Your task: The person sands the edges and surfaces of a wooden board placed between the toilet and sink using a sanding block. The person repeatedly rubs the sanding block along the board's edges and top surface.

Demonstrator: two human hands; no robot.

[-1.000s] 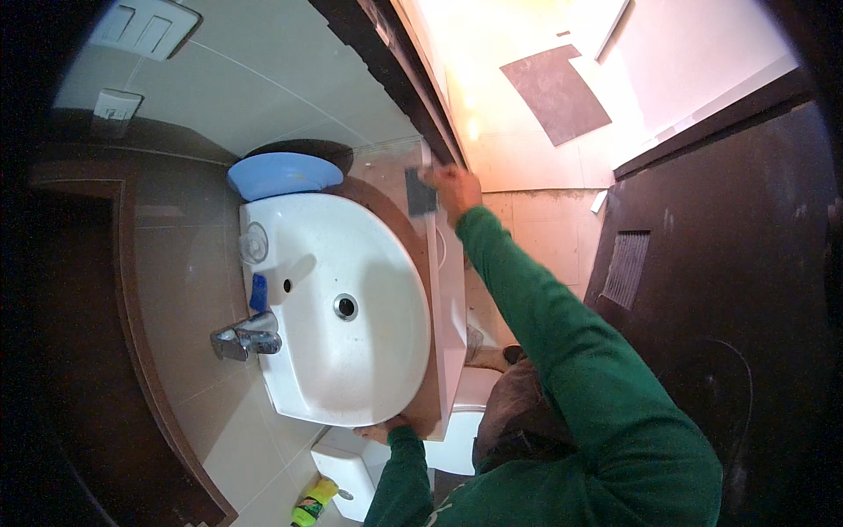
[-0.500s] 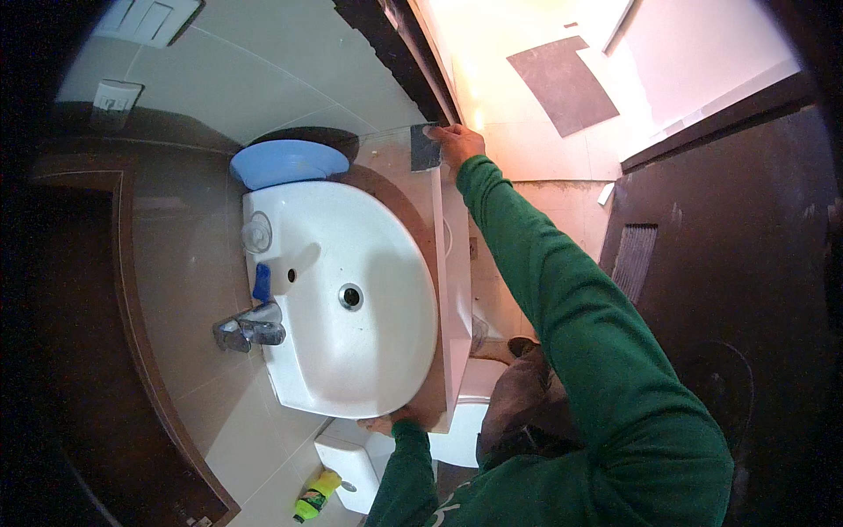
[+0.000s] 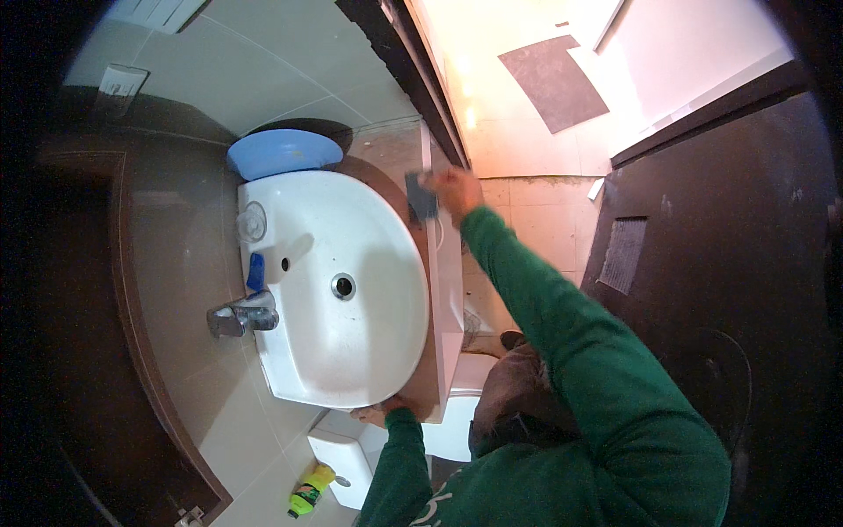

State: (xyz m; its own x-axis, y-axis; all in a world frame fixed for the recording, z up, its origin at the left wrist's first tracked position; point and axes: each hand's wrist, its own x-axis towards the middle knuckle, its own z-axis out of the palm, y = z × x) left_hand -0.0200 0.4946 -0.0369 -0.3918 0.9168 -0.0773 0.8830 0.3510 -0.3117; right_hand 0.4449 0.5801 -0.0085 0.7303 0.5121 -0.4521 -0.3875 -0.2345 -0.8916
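Note:
My right hand pinches a dark grey square sheet between thumb and fingers. The sheet lies at the front edge of the brown countertop, right of the sink. A white washbasin with a rounded front sits on that countertop. At the near end my left hand grips the edge beside the basin's rim. Its fingers are partly hidden below the rim. A chrome faucet, a blue object and a clear round dish are on the basin's back ledge.
A light blue plastic basin leans at the far wall. A toilet and a yellow-green bottle are near the lower edge. A dark door stands at the right. Beyond the doorway a grey sheet lies on the floor.
My right hand has moved nearer along the countertop's front edge, carrying the dark grey sheet from the far corner. My left hand keeps its place at the near end. The view has shifted slightly.

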